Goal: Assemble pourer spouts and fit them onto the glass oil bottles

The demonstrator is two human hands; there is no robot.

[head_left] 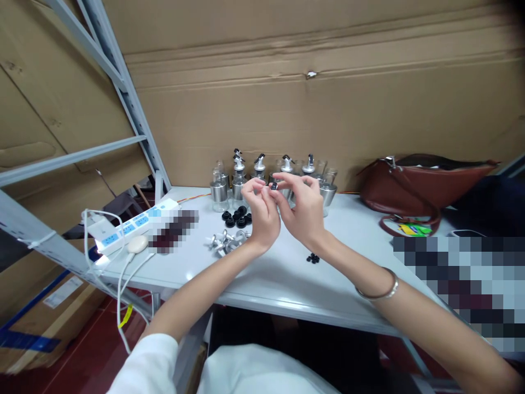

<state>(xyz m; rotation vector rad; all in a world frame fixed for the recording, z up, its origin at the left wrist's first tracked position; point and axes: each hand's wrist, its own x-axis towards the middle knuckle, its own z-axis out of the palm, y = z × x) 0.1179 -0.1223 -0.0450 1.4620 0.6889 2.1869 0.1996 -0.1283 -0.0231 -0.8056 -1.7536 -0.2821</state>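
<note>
My left hand (264, 219) is closed, raised above the table with its fingertips pinched together. Close against it, my right hand (304, 208) pinches with thumb and forefinger. Between the fingertips of both hands shows a small black piece (274, 186); the fingers cover most of it. Behind the hands stand several glass bottles with metal sleeves (219, 192), some topped with metal spouts with black flip caps (260, 160). Left of my left hand lie black ribbed stoppers (237, 218) and a pile of metal spout parts (225, 242). Below my right hand are tiny black caps (313, 258).
A white power strip (137, 224) with cables lies at the table's left end, by a grey metal rack post (135, 104). To the right rests a brown leather bag (426, 186). A cardboard wall (262, 115) rises behind the table (270, 279).
</note>
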